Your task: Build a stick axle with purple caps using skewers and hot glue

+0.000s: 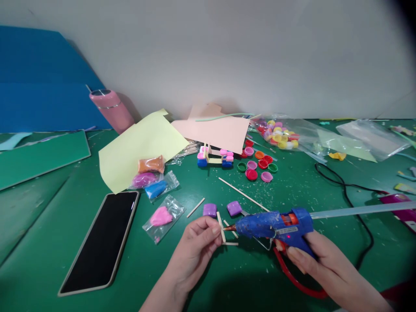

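My left hand pinches a short wooden stick between thumb and fingers, low in the middle of the view. My right hand is wrapped round the handle of a blue hot glue gun, a long clear glue stick jutting from its back. The gun's nozzle points left and is at or very near the held stick; whether it touches, I cannot tell. Just beyond the left hand lie two purple clay blocks. Cut stick pieces lie close to the fingers.
A small stick-and-clay model stands further back, beside several coloured bottle caps. Bagged clay and a phone lie left. A thin stick lies beyond the gun. A black cable and red scissor handle are at right.
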Demonstrator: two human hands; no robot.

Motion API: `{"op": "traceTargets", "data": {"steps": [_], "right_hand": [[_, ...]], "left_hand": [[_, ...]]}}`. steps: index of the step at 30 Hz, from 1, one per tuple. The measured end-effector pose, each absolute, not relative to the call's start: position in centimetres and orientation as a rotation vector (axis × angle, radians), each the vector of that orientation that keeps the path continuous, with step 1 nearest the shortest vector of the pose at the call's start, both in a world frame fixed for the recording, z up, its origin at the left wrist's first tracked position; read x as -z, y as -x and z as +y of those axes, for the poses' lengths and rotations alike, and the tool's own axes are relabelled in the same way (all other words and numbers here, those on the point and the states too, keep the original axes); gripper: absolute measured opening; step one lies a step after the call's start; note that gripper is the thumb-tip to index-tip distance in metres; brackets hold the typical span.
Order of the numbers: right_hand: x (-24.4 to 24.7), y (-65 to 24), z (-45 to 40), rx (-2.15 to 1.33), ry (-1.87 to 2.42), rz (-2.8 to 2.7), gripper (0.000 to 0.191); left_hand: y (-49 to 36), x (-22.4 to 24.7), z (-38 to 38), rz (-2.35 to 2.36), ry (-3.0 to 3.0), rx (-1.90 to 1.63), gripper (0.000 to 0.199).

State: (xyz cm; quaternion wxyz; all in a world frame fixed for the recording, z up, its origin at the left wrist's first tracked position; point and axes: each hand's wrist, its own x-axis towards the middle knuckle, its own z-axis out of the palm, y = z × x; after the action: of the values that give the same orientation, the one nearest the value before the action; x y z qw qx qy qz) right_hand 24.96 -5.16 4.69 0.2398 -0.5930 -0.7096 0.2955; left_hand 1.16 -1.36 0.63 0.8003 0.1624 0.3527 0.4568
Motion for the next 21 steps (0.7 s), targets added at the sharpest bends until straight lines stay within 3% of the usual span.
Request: {"op": "traceTargets", "data": {"steps": [21], "right_hand": [[-4.92,-24.80,-5.11,-0.895,1.617,-1.922,0.029]], "left_hand": [[-1.17,-0.38,-1.42,0.739,-0.360,-0.975,0.012]]}}
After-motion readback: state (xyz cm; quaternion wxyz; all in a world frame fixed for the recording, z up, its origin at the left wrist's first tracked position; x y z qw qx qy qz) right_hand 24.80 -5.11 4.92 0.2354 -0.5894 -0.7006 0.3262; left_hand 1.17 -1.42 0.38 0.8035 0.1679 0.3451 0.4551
